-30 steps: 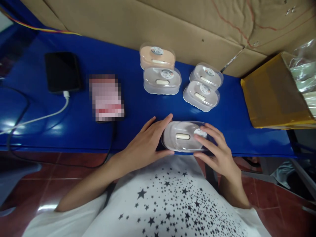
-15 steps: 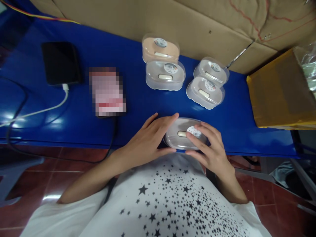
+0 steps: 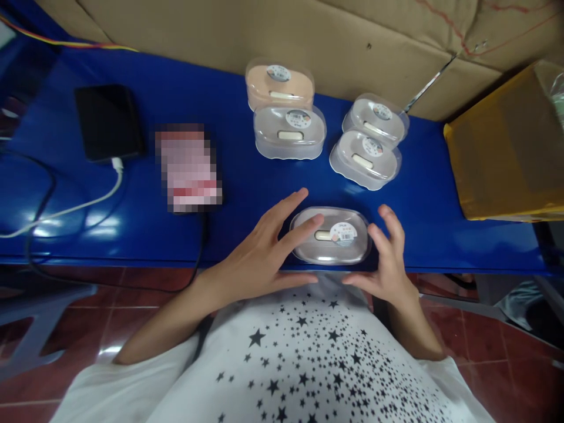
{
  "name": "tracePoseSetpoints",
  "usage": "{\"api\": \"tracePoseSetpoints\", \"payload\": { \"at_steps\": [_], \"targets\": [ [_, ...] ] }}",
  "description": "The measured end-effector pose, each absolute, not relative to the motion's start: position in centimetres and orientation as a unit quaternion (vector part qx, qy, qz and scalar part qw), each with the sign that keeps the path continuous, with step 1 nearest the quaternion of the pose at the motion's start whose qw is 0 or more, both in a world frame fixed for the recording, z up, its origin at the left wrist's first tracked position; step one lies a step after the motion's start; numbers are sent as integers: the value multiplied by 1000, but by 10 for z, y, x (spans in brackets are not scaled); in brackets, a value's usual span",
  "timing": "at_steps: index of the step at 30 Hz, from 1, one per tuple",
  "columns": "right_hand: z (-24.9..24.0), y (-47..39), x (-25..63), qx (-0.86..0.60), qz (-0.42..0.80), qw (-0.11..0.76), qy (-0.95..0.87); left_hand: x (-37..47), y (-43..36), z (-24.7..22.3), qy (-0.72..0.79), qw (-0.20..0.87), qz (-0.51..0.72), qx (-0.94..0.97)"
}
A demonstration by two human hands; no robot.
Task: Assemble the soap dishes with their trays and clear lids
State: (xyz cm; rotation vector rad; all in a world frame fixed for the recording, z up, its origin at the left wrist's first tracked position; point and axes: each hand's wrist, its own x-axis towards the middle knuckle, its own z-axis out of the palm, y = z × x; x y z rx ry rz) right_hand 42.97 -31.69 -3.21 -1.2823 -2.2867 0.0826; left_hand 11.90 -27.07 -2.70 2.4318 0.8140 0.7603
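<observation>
A clear-lidded oval box with a cream handle and a round label lies on the blue table near its front edge. My left hand is at the box's left side, fingers apart, one finger over the lid beside the handle. To the right of the box is my right hand, its fingers spread and holding nothing. Behind stand two pairs of similar boxes: a peach one with a whitish one in front, and two whitish ones farther right.
A black device with a white cable and a blurred-out phone-like object lie on the left of the table. A taped brown carton stands at the right. Cardboard lines the back.
My right hand has come off the lid and moved right, its fingers opening. My left hand's fingers have spread wider. The box is in nearly the same place, its label now uncovered.
</observation>
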Motion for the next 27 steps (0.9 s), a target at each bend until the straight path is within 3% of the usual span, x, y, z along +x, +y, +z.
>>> {"api": "tracePoseSetpoints", "payload": {
  "at_steps": [8, 17, 22, 27],
  "targets": [
    [-23, -308, 426, -441, 167, 208, -857, 123, -266, -29, 275, 184, 225, 916],
    [-18, -311, 444, -463, 166, 193, -849, 108, -278, -10, 293, 109, 278, 908],
    [-12, -336, 512, -586, 114, 225, -770, 53, -267, 16, 410, 13, 289, 865],
    [-15, -327, 567, -707, -25, 212, -674, 28, -218, 29, 390, -37, 258, 883]
  ]
}}
